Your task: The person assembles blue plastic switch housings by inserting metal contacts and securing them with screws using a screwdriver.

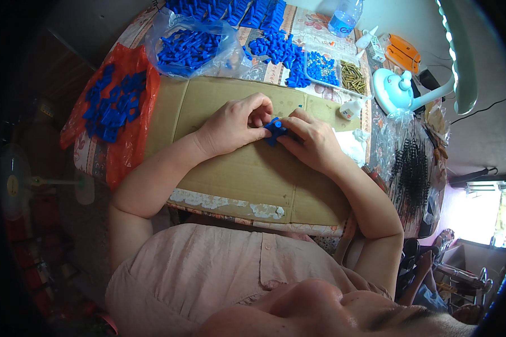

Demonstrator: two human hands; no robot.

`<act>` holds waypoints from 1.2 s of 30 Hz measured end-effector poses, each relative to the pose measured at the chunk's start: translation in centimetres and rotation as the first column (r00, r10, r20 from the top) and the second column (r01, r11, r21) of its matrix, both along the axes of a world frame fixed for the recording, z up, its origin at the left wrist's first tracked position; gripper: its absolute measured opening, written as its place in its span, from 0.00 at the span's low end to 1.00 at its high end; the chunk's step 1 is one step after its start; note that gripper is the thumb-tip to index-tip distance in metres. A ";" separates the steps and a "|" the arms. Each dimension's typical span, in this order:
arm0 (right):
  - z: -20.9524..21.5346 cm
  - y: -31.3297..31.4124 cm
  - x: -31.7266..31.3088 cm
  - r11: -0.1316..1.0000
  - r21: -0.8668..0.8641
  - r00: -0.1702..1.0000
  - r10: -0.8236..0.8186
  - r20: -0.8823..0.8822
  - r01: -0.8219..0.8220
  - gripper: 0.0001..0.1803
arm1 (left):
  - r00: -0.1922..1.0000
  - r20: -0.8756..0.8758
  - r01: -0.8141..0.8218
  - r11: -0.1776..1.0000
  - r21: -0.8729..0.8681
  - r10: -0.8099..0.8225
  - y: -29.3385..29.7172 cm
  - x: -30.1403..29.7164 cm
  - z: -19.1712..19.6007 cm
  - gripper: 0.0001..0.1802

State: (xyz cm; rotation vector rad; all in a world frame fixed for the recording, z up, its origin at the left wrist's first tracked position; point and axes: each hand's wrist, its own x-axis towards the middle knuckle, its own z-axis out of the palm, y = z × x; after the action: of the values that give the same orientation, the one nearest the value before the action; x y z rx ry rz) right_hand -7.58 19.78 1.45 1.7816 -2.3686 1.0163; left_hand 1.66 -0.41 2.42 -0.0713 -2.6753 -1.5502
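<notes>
Running near-to-far: blue piece (274,132)

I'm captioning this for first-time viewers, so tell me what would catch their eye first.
Probably the left hand and right hand, meeting at a small blue plastic part over the cardboard sheet. Next, the bright red plastic sheet at the left with blue plastic pieces lying on it, then the light-blue desk lamp at the upper right.
</notes>
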 end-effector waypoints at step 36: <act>-0.9 0.1 -0.7 0.992 -0.067 0.972 0.089 -0.216 -0.105 0.17 | 0.981 -0.097 0.052 0.711 -0.701 -0.168 1.9 -16.7 3.9 0.10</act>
State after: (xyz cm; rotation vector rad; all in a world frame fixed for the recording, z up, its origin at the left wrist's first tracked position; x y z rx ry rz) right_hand -8.24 19.86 0.58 1.8887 -2.1074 0.8642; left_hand -15.04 1.54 6.28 -0.3675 -2.9896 -0.4167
